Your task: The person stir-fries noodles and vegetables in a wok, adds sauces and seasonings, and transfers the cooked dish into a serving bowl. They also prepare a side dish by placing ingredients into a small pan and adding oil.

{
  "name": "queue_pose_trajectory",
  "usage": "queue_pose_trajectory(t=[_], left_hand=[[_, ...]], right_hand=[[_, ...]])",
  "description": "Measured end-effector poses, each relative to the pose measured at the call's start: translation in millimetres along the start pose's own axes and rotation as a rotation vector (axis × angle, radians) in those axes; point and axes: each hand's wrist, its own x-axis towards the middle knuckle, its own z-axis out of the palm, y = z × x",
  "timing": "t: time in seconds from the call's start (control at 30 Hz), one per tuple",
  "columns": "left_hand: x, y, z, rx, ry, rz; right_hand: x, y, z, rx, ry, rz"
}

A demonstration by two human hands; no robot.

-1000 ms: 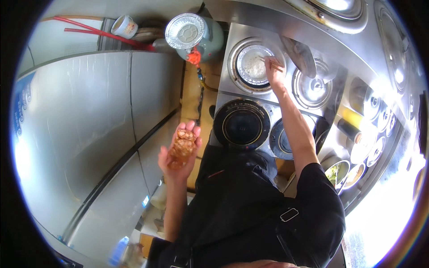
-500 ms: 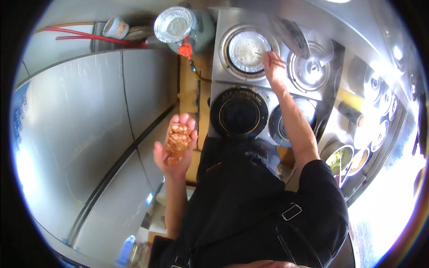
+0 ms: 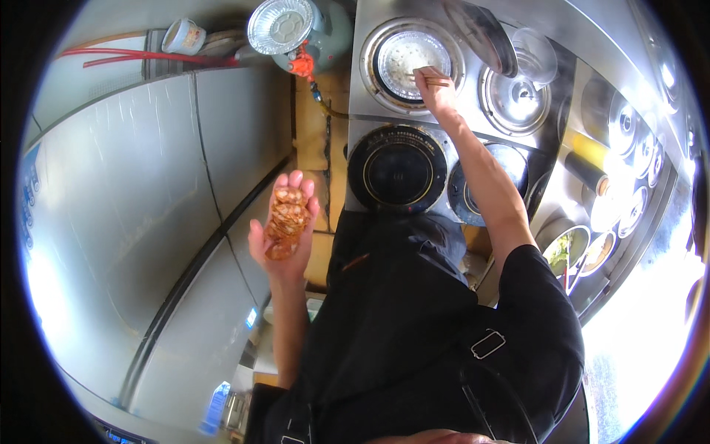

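Palm up, my left hand (image 3: 298, 260) cups a row of reddish sliced sausage (image 3: 288, 222) to the left of my body. The slices overlap from the fingers to the heel of the palm. My right hand (image 3: 436, 94) is closed around wooden chopsticks (image 3: 441, 81) at the right edge of a round foil bowl (image 3: 380, 72). White, grainy food that looks like rice (image 3: 411, 55) lies in the bowl. The chopstick tips are hard to make out against it. The bowl sits in a round metal-rimmed opening (image 3: 367, 83) of the steel counter.
Nearer me is a black round hob (image 3: 398, 174), with another partly under my right forearm. A lidded pot (image 3: 515, 103) and a tilted lid (image 3: 484, 37) stand to the right. Another foil bowl (image 3: 281, 26) rests on a gas cylinder (image 3: 331, 44). Farther right is a bowl of greens (image 3: 563, 248).
The right hand with the chopsticks has moved left and closer over the foil bowl's edge. The left hand still holds the sausage slices, a little higher in the picture; the whole view has shifted slightly.
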Motion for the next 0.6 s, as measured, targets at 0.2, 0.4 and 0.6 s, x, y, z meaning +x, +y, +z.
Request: queue_pose_trajectory(t=[0.2, 0.4, 0.6], left_hand=[[1.0, 4.1, 0.4, 0.043, 0.073, 0.024], [2.4, 3.4, 1.8, 0.034, 0.064, 0.036], [3.9, 2.3, 2.2, 0.037, 0.076, 0.020]], right_hand=[[15.5, 7.3, 17.2, 0.027, -0.001, 0.029], [22.8, 9.3, 16.2, 0.025, 0.139, -0.039], [23.9, 21.3, 11.1, -0.040, 0.171, 0.016]])
